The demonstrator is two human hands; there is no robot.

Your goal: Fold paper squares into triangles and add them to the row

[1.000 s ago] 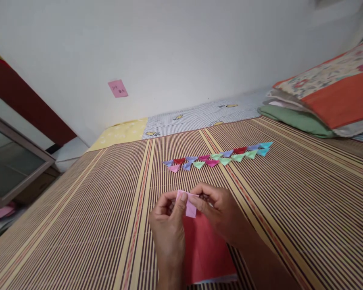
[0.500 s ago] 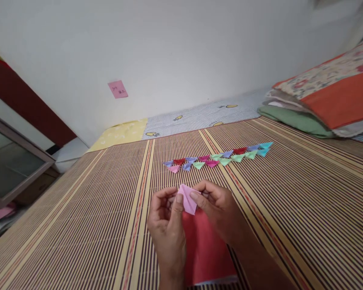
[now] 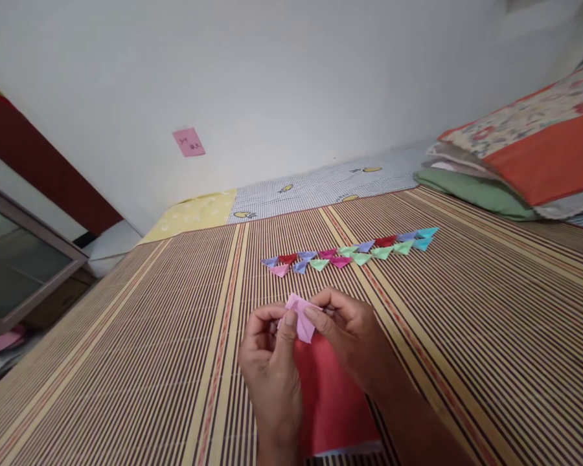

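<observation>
Creased and opened out like a diamond half a second ago, the pink paper has now buckled between the thumbs, its folds pushed inward, while the hands barely shift! Left hand and right hand sit close together, each pinching one side of it between thumb and fingers, up over the far end of a red sheet. Beyond them, two rows of small folded triangles line the striped mat.
</observation>
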